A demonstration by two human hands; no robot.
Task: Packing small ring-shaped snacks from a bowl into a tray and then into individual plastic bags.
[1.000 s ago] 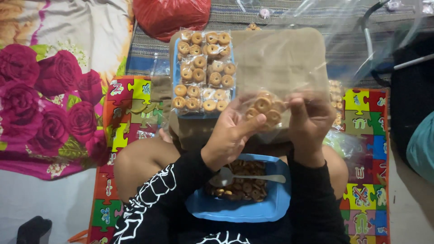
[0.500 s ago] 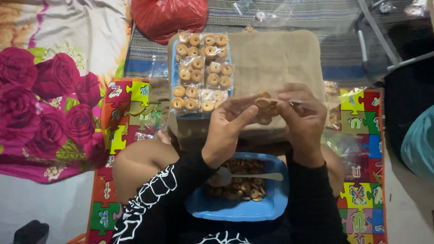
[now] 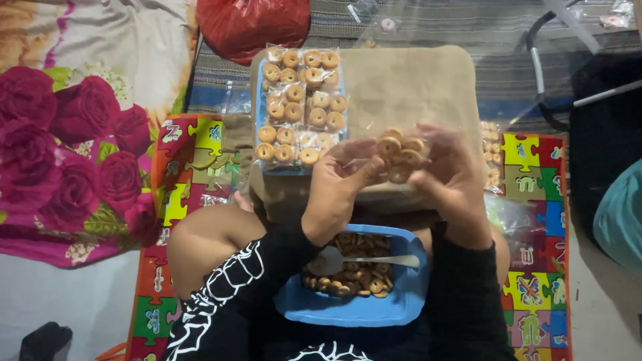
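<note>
Both of my hands hold a small clear plastic bag of round golden cookies (image 3: 397, 155) above a brown box lid (image 3: 408, 87). My left hand (image 3: 341, 187) pinches its left side and my right hand (image 3: 449, 175) grips its right side. On my lap sits a blue container (image 3: 354, 309) of loose cookies with a silver spoon (image 3: 361, 261) lying across it. Beyond my left hand a blue tray (image 3: 258, 100) carries several filled cookie bags (image 3: 301, 103).
A colourful puzzle-piece mat (image 3: 190, 160) covers the floor. A rose-print cloth (image 3: 73, 147) lies left, a red plastic bag (image 3: 251, 23) at the back. More cookie bags (image 3: 493, 157) lie at the right, near a dark bag (image 3: 608, 140) and metal tube (image 3: 535, 67).
The bag's tall clear top, held up a second ago, has been folded down. The cookie bag now sits compact between my fingers, and my right hand has shifted slightly.
</note>
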